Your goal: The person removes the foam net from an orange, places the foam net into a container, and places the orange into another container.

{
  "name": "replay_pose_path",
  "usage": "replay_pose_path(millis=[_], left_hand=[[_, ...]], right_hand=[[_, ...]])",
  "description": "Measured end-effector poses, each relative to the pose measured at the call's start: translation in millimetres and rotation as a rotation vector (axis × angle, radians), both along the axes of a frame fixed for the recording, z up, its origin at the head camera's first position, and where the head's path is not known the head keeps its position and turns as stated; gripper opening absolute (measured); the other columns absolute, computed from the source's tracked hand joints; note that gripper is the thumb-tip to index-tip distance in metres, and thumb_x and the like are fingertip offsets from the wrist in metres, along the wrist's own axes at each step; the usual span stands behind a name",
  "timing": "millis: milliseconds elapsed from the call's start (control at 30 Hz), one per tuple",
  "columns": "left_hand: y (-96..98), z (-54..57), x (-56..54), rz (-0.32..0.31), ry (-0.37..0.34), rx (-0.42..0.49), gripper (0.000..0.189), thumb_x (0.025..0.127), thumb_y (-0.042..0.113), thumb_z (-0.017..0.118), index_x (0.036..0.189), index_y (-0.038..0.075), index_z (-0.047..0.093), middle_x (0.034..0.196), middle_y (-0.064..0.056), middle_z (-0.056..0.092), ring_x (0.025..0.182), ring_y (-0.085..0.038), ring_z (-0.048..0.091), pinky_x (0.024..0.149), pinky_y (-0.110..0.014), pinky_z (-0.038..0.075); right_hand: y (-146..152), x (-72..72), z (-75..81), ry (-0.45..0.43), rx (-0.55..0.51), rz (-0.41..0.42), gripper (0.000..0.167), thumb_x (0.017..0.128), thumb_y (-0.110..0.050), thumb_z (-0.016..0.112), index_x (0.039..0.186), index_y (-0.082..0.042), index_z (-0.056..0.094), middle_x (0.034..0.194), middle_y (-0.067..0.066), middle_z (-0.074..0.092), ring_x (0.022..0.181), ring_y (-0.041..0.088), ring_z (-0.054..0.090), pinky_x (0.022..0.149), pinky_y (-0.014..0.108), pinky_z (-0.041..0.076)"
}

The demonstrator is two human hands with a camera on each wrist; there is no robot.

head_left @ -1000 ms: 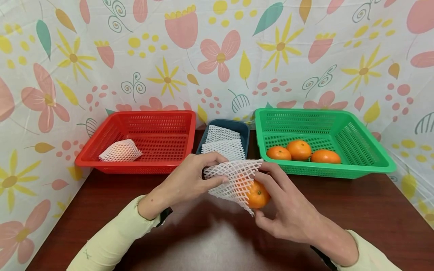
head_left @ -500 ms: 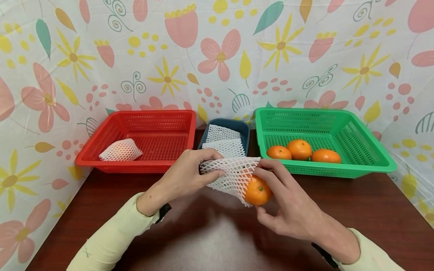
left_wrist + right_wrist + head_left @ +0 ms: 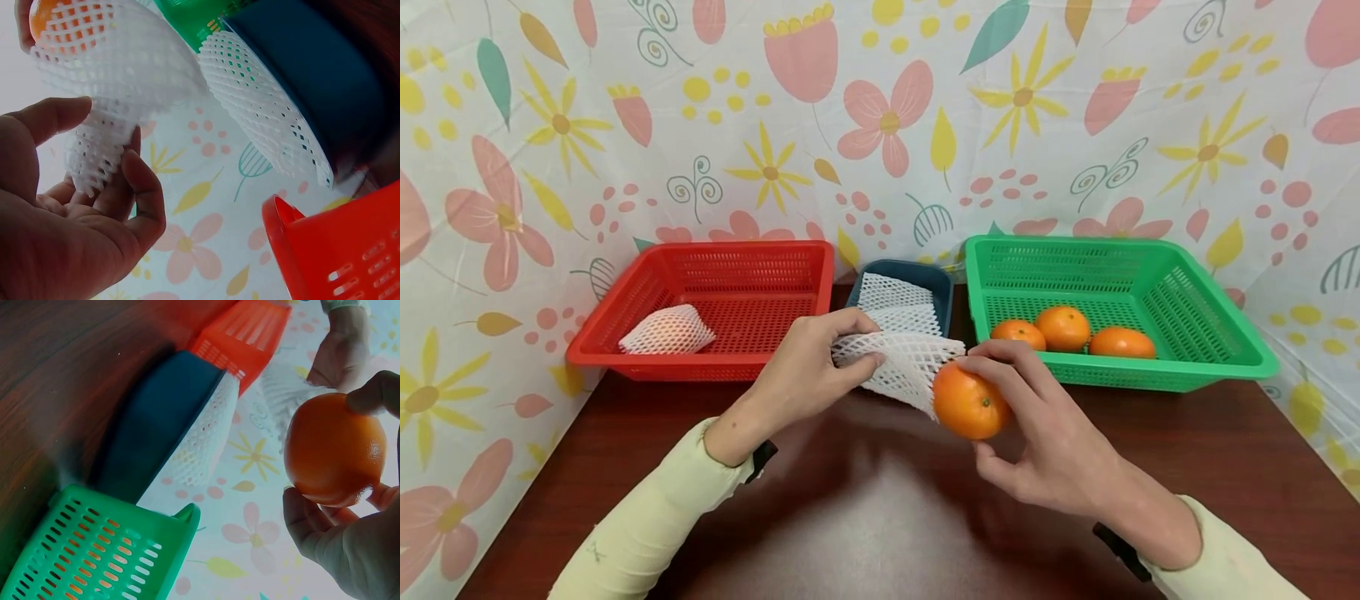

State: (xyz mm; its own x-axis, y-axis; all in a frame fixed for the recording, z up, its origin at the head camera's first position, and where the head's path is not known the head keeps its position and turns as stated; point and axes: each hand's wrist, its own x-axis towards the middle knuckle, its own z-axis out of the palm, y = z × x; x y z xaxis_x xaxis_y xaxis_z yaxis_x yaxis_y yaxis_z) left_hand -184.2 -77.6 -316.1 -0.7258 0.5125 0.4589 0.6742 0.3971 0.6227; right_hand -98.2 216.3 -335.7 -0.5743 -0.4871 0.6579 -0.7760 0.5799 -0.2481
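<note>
My left hand [image 3: 808, 367] pinches one end of a white foam net sleeve [image 3: 904, 364] between thumb and fingers. At the sleeve's right end, my right hand [image 3: 1052, 433] grips an orange [image 3: 972, 402] with its thumb below and fingers over the far side. Nearly all of the orange shows uncovered in the head view, its left side right at the sleeve's mouth. The left wrist view has the net [image 3: 119, 59] overlapping part of the orange [image 3: 47, 22]. Seen from the right wrist, the orange [image 3: 335, 450] is bare and held by thumb and fingertips.
A red basket [image 3: 760, 367] at the left holds one net-wrapped fruit [image 3: 668, 332]. Behind the hands, a dark blue tray [image 3: 946, 292] contains more foam nets [image 3: 895, 296]. The green basket [image 3: 1180, 375] at the right has several oranges [image 3: 1063, 329]. A patterned cloth [image 3: 887, 200] hangs behind.
The orange has come out of the net's mouth toward the right, so more of it is uncovered. Both hands have risen slightly in the head view, the left also shifting left with the net.
</note>
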Motion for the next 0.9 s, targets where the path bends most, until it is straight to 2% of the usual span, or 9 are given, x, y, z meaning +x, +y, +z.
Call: replay_pose_path(millis=[100,300,433,667,900], left_hand=[[0.3,0.0,-3.2,0.037,0.019,0.006,0.02,0.089,0.013,0.084,0.106,0.017,0.074,0.1,0.01,0.074,0.095,-0.007,0.066,0.087,-0.031,0.059],[0.5,-2.1,-9.7,0.082,0.029,0.022,0.02,0.087,0.008,0.083,0.101,0.017,0.072,0.098,0.008,0.074,0.093,-0.009,0.066,0.09,-0.034,0.059],[0.0,-4.4,-12.0,0.117,0.031,0.028,0.023,0.086,0.006,0.084,0.101,0.017,0.07,0.099,0.006,0.073,0.095,-0.011,0.066,0.09,-0.036,0.059],[4.9,-9.7,-17.0,0.197,0.104,-0.017,0.026,0.083,0.008,0.085,0.101,0.016,0.068,0.104,0.003,0.072,0.093,-0.013,0.064,0.082,-0.034,0.056],[7.5,-10.5,-21.5,0.209,0.102,-0.005,0.023,0.083,0.007,0.082,0.099,0.016,0.067,0.101,0.004,0.071,0.093,-0.013,0.063,0.082,-0.033,0.055]], right_hand=[[2.6,-2.0,1.2,-0.001,-0.008,-0.001,0.077,0.07,-0.014,0.075,0.144,-0.004,0.058,0.141,0.014,0.053,0.128,0.026,0.052,0.106,0.012,0.04],[5.9,-5.9,4.1,0.009,-0.023,0.0,0.074,0.07,-0.015,0.074,0.142,-0.003,0.059,0.139,0.015,0.054,0.128,0.029,0.051,0.107,0.014,0.039],[9.5,-7.4,5.6,-0.007,-0.009,-0.032,0.074,0.072,-0.016,0.075,0.143,-0.005,0.059,0.141,0.013,0.053,0.127,0.026,0.052,0.105,0.013,0.04],[16.0,-7.6,8.4,-0.029,0.01,-0.074,0.076,0.072,-0.017,0.078,0.145,-0.009,0.057,0.145,0.011,0.052,0.126,0.022,0.055,0.104,0.012,0.04],[22.3,-10.0,15.1,-0.012,-0.008,-0.096,0.074,0.072,-0.019,0.077,0.143,-0.007,0.059,0.142,0.012,0.053,0.127,0.025,0.053,0.103,0.013,0.039]])
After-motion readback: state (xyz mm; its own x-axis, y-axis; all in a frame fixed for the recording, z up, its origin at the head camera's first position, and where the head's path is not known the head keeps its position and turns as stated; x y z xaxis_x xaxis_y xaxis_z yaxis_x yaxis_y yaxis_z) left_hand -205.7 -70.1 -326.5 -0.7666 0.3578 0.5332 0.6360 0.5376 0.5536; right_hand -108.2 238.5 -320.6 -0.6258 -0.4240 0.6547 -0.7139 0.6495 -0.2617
